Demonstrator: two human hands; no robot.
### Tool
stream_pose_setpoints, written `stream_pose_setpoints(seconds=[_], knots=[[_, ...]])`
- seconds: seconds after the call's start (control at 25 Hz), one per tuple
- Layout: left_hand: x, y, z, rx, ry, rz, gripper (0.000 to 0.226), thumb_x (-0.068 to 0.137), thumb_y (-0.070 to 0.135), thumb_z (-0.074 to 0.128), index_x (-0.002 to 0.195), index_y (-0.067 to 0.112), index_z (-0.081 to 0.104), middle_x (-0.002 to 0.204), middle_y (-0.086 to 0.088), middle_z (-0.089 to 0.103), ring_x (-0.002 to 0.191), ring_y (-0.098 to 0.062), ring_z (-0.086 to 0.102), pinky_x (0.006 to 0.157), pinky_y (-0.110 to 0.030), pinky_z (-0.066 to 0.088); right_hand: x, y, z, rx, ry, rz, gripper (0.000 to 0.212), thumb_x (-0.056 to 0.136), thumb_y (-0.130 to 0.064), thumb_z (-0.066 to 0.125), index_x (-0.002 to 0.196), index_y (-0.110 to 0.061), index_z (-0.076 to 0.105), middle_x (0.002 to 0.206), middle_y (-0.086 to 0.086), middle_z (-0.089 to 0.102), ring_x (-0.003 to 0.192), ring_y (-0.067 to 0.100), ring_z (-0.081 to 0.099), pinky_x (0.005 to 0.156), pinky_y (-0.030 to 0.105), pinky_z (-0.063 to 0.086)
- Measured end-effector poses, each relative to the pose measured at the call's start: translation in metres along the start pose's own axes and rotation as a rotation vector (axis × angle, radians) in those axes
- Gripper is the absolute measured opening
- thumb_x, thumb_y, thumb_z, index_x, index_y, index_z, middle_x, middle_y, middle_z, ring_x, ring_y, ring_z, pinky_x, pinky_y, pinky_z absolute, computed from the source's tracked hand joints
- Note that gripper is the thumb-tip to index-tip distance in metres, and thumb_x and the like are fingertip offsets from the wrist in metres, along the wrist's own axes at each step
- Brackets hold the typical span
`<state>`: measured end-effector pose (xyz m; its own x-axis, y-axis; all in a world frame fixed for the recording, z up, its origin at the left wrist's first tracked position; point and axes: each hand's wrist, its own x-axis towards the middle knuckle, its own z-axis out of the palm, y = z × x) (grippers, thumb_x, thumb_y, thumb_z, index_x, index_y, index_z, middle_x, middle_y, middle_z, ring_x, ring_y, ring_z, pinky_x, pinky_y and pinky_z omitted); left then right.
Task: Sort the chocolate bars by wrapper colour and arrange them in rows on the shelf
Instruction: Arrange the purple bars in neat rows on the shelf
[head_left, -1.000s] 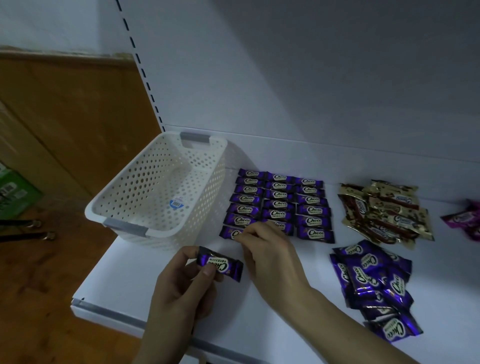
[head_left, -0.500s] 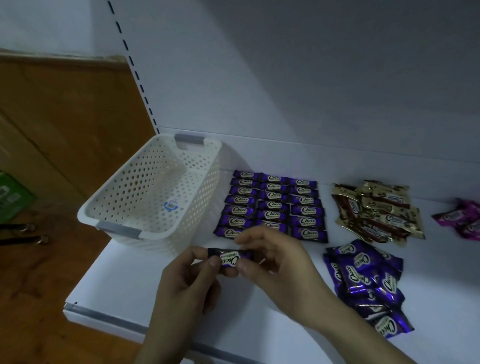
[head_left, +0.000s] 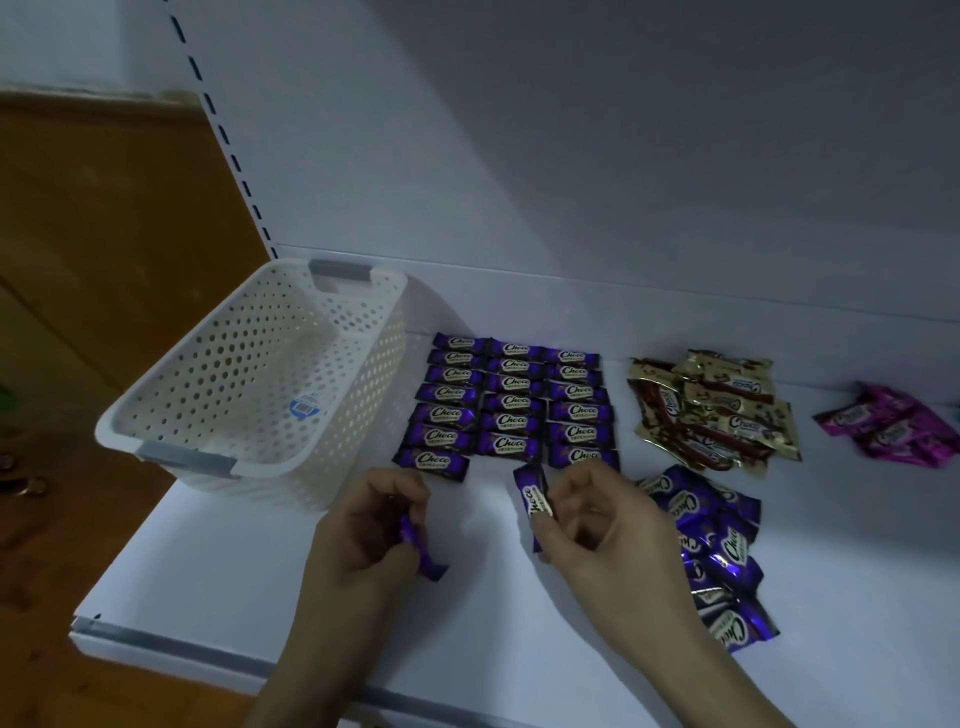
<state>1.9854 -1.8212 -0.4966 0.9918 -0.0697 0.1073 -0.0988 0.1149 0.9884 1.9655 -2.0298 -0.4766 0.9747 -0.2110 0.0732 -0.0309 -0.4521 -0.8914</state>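
Right grip (head_left: 597, 525): thumb and fingertips pinched on a held purple bar (head_left: 534, 498). The bar is held nearly on end, tilted, label toward the camera, just above the shelf (head_left: 234, 571). The palm is turned left and the forearm comes in from bottom right.

Left grip (head_left: 363, 530): fingers curled round a second purple bar (head_left: 418, 545). Most of it is hidden in the palm and only the lower end is seen sticking out. The knuckles are up and the forearm comes in from bottom centre.

The hands are held apart, with bare shelf between them.

Task items: the sorted purple rows (head_left: 514, 405) lie flat in three columns just behind both hands. The left column reaches furthest forward. A bare spot is seen in front of the middle column, right by the held purple bar.

Edges and room:
- A wide bare band of shelf is left between the hands and the grey front strip (head_left: 208, 656).
- A bare lane is seen between the rows and the gold pile (head_left: 717, 410).
- The left side is tight: the white basket (head_left: 260, 364) sits just beside the left column. Its front-left corner appears to stick out past the shelf's left edge.

Obstructions:
- A loose purple pile (head_left: 711, 545) sits just right of the right wrist and is partly covered by it.
- A pink pile (head_left: 898, 431) lies at the far right, well apart from the hands.
- The back panel (head_left: 571, 182) closes the rear, with a slotted upright (head_left: 223, 135) at its left end.
- Wood floor (head_left: 78, 519) is seen below and left of the shelf.
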Motion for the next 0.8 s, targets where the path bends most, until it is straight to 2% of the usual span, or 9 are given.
stream_pose_setpoints(seconds=[0.16, 0.24, 0.32, 0.4, 0.44, 0.52, 0.56, 0.64, 0.8], knots=[[0.001, 0.002, -0.001, 0.038, -0.004, -0.018, 0.033, 0.074, -0.014, 0.071, 0.095, 0.010, 0.064, 0.095, -0.011, 0.067, 0.091, -0.024, 0.064, 0.082, -0.033, 0.052, 0.003, -0.008, 0.008, -0.211, -0.071, -0.146, 0.016, 0.089, -0.027, 0.072, 0.082, -0.030, 0.058, 0.061, -0.017, 0.062, 0.055, 0.004, 0.061, 0.053, 0.010, 0.039], [0.001, 0.001, 0.000, -0.031, 0.025, -0.047, 0.032, 0.075, -0.015, 0.073, 0.092, 0.011, 0.065, 0.097, -0.010, 0.068, 0.094, -0.023, 0.066, 0.084, -0.034, 0.053, 0.002, -0.009, 0.010, -0.248, -0.126, -0.137, 0.011, 0.091, -0.034, 0.069, 0.083, -0.029, 0.064, 0.059, -0.016, 0.062, 0.054, 0.005, 0.060, 0.053, 0.013, 0.042], [0.001, 0.001, 0.002, -0.118, 0.089, -0.063, 0.027, 0.071, -0.006, 0.072, 0.084, 0.016, 0.064, 0.096, -0.006, 0.068, 0.093, -0.023, 0.066, 0.084, -0.031, 0.055, 0.001, -0.007, 0.008, -0.159, -0.135, -0.114, 0.010, 0.094, -0.030, 0.065, 0.085, -0.029, 0.069, 0.061, -0.010, 0.065, 0.056, 0.009, 0.061, 0.053, 0.020, 0.046], [0.002, 0.003, 0.004, -0.163, 0.152, -0.071, 0.024, 0.067, 0.001, 0.075, 0.077, 0.018, 0.061, 0.094, -0.004, 0.067, 0.091, -0.021, 0.066, 0.084, -0.026, 0.055, 0.002, -0.002, 0.002, -0.192, -0.059, -0.239, 0.012, 0.093, -0.022, 0.062, 0.085, -0.028, 0.067, 0.074, -0.013, 0.065, 0.069, 0.007, 0.062, 0.061, 0.018, 0.046], [0.003, 0.004, 0.005, -0.172, 0.173, -0.070, 0.024, 0.065, 0.006, 0.077, 0.076, 0.019, 0.061, 0.094, -0.004, 0.067, 0.089, -0.018, 0.066, 0.083, -0.023, 0.055, 0.004, 0.000, -0.001, -0.267, -0.082, -0.333, 0.009, 0.091, -0.020, 0.061, 0.088, -0.026, 0.067, 0.086, -0.017, 0.063, 0.082, 0.004, 0.062, 0.070, 0.018, 0.047], [0.003, 0.008, 0.005, -0.190, 0.182, -0.081, 0.030, 0.059, 0.024, 0.089, 0.075, 0.023, 0.063, 0.094, -0.003, 0.069, 0.087, -0.014, 0.067, 0.081, -0.021, 0.055, 0.005, 0.006, 0.000, -0.396, -0.226, -0.470, 0.015, 0.088, -0.021, 0.058, 0.100, -0.025, 0.067, 0.110, -0.017, 0.059, 0.106, 0.002, 0.057, 0.087, 0.027, 0.048], [0.002, 0.009, 0.005, -0.197, 0.180, -0.089, 0.041, 0.052, 0.035, 0.096, 0.076, 0.024, 0.064, 0.094, -0.002, 0.071, 0.087, -0.013, 0.068, 0.081, -0.021, 0.056, 0.004, 0.009, 0.002, -0.439, -0.277, -0.492, 0.021, 0.089, -0.021, 0.057, 0.106, -0.026, 0.067, 0.116, -0.016, 0.057, 0.112, 0.004, 0.055, 0.089, 0.031, 0.048], [0.002, 0.008, 0.004, -0.213, 0.186, -0.090, 0.055, 0.041, 0.049, 0.099, 0.076, 0.023, 0.065, 0.094, -0.001, 0.071, 0.086, -0.013, 0.068, 0.081, -0.021, 0.056, 0.003, 0.012, 0.006, -0.516, -0.250, -0.492, 0.028, 0.089, -0.020, 0.054, 0.114, -0.026, 0.066, 0.120, -0.014, 0.055, 0.114, 0.006, 0.053, 0.090, 0.033, 0.049], [0.003, 0.006, 0.005, -0.264, 0.214, -0.086, 0.059, 0.034, 0.047, 0.101, 0.072, 0.023, 0.062, 0.093, -0.002, 0.070, 0.084, -0.012, 0.072, 0.078, -0.021, 0.057, 0.000, 0.011, 0.015, -0.645, -0.203, -0.473, 0.041, 0.087, -0.025, 0.049, 0.127, -0.024, 0.060, 0.124, -0.008, 0.048, 0.115, 0.012, 0.048, 0.089, 0.030, 0.046]])
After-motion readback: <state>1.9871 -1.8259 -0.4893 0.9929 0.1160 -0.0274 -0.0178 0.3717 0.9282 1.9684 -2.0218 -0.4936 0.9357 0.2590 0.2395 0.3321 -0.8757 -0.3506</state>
